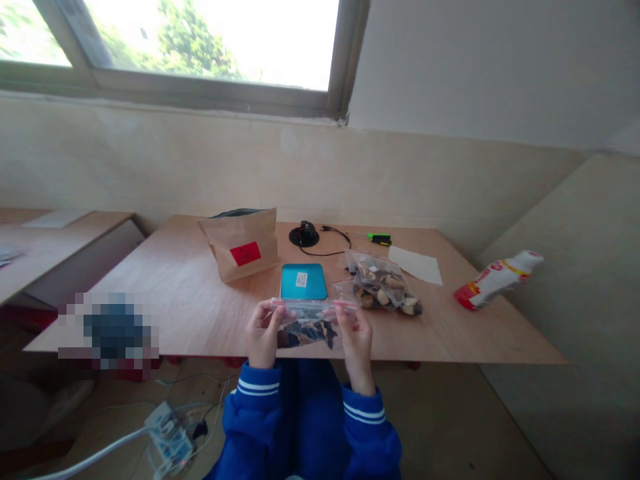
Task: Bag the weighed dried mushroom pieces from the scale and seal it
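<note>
A clear zip bag point(306, 332) with dark dried pieces inside is held up at the table's front edge. My left hand point(264, 333) pinches its top left corner, and my right hand point(356, 340) pinches the top right one. Just behind the bag lies a flat teal square point(313, 285) with a white label. To the right, other clear bags point(385, 283) with dried brown and pale pieces lie in a pile. A brown paper pouch point(245, 247) with a red label stands at the back left, its top apart.
Behind sit a black round device point(304, 234) with a cable, a green-black screwdriver point(381, 239) and white paper point(416, 265). A white-red bottle point(493, 281) leans near the right edge. Below left, a power strip point(170, 440) lies on the floor.
</note>
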Demonstrator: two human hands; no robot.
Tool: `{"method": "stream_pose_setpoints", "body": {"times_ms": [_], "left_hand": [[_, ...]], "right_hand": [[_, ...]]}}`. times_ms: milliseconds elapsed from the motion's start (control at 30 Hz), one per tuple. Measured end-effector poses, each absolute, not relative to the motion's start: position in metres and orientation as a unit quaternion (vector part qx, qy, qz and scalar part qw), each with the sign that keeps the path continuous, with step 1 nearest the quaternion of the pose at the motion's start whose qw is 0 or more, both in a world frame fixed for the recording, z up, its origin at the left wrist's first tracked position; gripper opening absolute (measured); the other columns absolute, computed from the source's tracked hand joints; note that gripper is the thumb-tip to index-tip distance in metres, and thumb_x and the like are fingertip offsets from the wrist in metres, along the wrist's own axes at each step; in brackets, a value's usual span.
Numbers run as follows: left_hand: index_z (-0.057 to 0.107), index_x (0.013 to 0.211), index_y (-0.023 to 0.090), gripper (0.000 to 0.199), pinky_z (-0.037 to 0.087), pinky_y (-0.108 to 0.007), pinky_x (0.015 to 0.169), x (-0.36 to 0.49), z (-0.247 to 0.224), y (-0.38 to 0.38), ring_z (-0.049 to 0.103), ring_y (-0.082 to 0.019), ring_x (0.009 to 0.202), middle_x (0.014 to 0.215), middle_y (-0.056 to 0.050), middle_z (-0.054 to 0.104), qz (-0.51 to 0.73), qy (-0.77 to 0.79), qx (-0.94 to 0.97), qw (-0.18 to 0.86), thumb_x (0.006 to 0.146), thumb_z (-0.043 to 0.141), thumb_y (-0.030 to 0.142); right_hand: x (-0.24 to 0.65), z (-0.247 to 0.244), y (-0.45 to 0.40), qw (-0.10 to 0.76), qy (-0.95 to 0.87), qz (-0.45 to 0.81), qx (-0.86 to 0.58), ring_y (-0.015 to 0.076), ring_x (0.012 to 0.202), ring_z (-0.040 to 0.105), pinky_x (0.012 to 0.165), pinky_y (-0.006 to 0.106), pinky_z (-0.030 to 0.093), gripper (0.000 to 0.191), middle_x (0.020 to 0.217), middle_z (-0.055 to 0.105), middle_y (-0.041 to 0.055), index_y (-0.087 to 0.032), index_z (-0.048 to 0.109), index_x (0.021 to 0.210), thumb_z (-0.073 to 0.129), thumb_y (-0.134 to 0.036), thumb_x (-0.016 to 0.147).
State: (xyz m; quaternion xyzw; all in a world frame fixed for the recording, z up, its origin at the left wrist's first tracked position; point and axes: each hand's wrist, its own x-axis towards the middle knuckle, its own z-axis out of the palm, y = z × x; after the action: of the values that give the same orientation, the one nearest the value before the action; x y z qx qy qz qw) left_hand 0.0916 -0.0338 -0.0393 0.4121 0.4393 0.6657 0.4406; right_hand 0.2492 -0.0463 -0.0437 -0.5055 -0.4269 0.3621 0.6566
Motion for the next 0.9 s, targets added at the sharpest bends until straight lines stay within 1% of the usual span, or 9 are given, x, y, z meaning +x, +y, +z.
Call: {"method": "stream_pose_setpoints", "body": {"times_ms": [233,300,433,500,567,667,767,833,900], "left_hand": [[0.063,0.076,0.016,0.03,0.057,-0.026,0.063,0.087,-0.046,-0.031,0.069,-0.016,0.064,0.068,-0.002,0.07,0.662,0.475,0.435,0.385,0.072,0.07,0.044],[0.064,0.078,0.016,0.028,0.056,-0.025,0.063,0.086,-0.048,-0.031,0.069,-0.016,0.066,0.07,-0.003,0.071,0.659,0.482,0.446,0.367,0.073,0.07,0.043],[0.064,0.079,0.016,0.028,0.056,-0.024,0.064,0.086,-0.049,-0.03,0.069,-0.015,0.069,0.072,-0.003,0.07,0.663,0.484,0.449,0.352,0.075,0.068,0.043],[0.065,0.079,0.016,0.027,0.056,-0.024,0.065,0.087,-0.049,-0.03,0.069,-0.015,0.069,0.073,-0.002,0.07,0.662,0.486,0.452,0.349,0.075,0.068,0.043],[0.066,0.078,0.016,0.025,0.055,-0.024,0.066,0.088,-0.048,-0.031,0.068,-0.014,0.069,0.074,-0.002,0.07,0.657,0.485,0.465,0.343,0.076,0.068,0.042],[0.067,0.078,0.018,0.02,0.055,-0.022,0.067,0.093,-0.044,-0.035,0.067,-0.013,0.071,0.075,-0.001,0.07,0.644,0.477,0.503,0.323,0.076,0.069,0.037],[0.068,0.078,0.019,0.014,0.055,-0.021,0.068,0.097,-0.037,-0.04,0.067,-0.013,0.072,0.076,-0.001,0.07,0.635,0.461,0.541,0.301,0.079,0.067,0.033],[0.067,0.079,0.019,0.013,0.055,-0.021,0.068,0.098,-0.033,-0.042,0.066,-0.013,0.072,0.076,-0.001,0.07,0.634,0.453,0.556,0.29,0.08,0.066,0.031],[0.068,0.079,0.019,0.012,0.055,-0.021,0.068,0.097,-0.031,-0.042,0.066,-0.013,0.073,0.076,-0.001,0.07,0.633,0.449,0.565,0.281,0.08,0.066,0.03]], "right_hand": [[0.255,-0.042,-0.045,0.635,-0.45,0.358,-0.516,0.0227,0.093,0.067,0.087,0.036,0.05,0.027,0.095,0.074,0.0081,-0.016,0.07,0.088,0.063,-0.042,0.082],[0.254,-0.044,-0.044,0.638,-0.448,0.361,-0.511,0.0226,0.095,0.066,0.09,0.037,0.048,0.027,0.098,0.073,0.0086,-0.016,0.07,0.09,0.061,-0.041,0.084],[0.253,-0.048,-0.041,0.631,-0.451,0.353,-0.523,0.023,0.093,0.066,0.088,0.038,0.049,0.03,0.096,0.072,0.0099,-0.015,0.067,0.092,0.059,-0.042,0.085],[0.253,-0.047,-0.041,0.628,-0.477,0.308,-0.532,0.0234,0.099,0.064,0.091,0.04,0.048,0.031,0.105,0.07,0.0108,-0.015,0.065,0.102,0.058,-0.041,0.086],[0.252,-0.042,-0.043,0.616,-0.527,0.214,-0.545,0.0235,0.11,0.059,0.098,0.042,0.043,0.035,0.117,0.066,0.0108,-0.018,0.06,0.114,0.059,-0.038,0.086],[0.247,-0.033,-0.047,0.553,-0.618,0.061,-0.555,0.0247,0.121,0.051,0.105,0.046,0.032,0.028,0.124,0.062,0.0072,-0.024,0.064,0.111,0.061,-0.034,0.086],[0.24,-0.028,-0.049,0.518,-0.663,0.003,-0.54,0.0235,0.115,0.054,0.102,0.044,0.03,0.012,0.109,0.069,0.003,-0.025,0.069,0.094,0.059,-0.03,0.088],[0.238,-0.027,-0.048,0.522,-0.67,0.005,-0.528,0.0207,0.102,0.061,0.097,0.04,0.034,0.011,0.093,0.072,0.0012,-0.024,0.068,0.087,0.058,-0.028,0.089],[0.238,-0.026,-0.045,0.523,-0.673,0.008,-0.523,0.0194,0.092,0.064,0.091,0.038,0.036,0.012,0.084,0.073,0.0003,-0.023,0.067,0.082,0.059,-0.028,0.089]]}}
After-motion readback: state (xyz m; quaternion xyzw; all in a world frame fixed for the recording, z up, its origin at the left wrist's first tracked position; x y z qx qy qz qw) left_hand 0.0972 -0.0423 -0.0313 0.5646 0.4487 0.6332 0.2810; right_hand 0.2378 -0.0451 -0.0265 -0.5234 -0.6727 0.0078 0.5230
